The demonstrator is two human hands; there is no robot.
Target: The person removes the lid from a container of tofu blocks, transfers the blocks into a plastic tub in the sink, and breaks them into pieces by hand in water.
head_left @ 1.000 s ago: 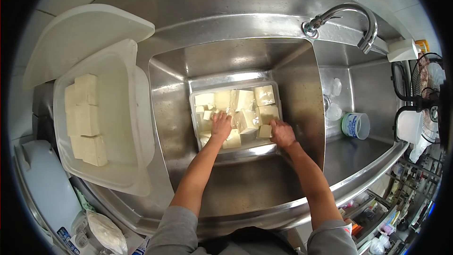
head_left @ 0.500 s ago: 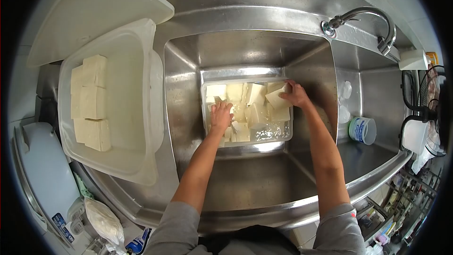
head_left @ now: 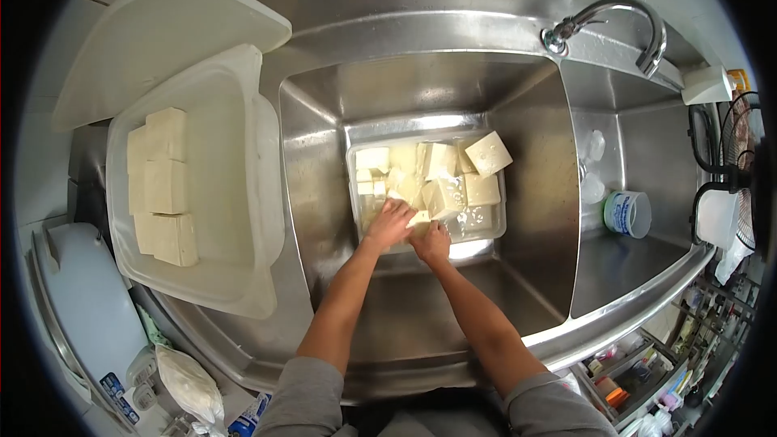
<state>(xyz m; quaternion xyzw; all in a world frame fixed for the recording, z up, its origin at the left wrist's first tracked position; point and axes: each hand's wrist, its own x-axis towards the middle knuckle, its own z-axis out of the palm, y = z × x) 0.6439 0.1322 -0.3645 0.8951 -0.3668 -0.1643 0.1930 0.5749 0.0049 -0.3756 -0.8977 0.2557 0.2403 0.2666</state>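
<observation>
A clear plastic tub [head_left: 499, 222] of water with several white tofu blocks [head_left: 443, 197] stands in the sink. At the tub's near edge, my left hand [head_left: 392, 223] curls around one side of a tofu piece [head_left: 419, 218]. My right hand [head_left: 432, 243] closes on its other side, fingers partly hidden. Smaller cut pieces [head_left: 371, 188] lie by the tub's left wall. At the far right corner, a tofu block [head_left: 489, 154] rests tilted on others and reaches past the rim.
A large white bin [head_left: 243, 154] with stacked tofu blocks [head_left: 166, 186] stands left of the sink, its lid [head_left: 186, 24] behind. A faucet [head_left: 623, 6] arches at the back right. The right basin [head_left: 647, 137] holds a plastic cup [head_left: 627, 214].
My right hand has let go of the tofu block at the far right corner and moved left and nearer. My left hand has shifted slightly right and nearer, beside it.
</observation>
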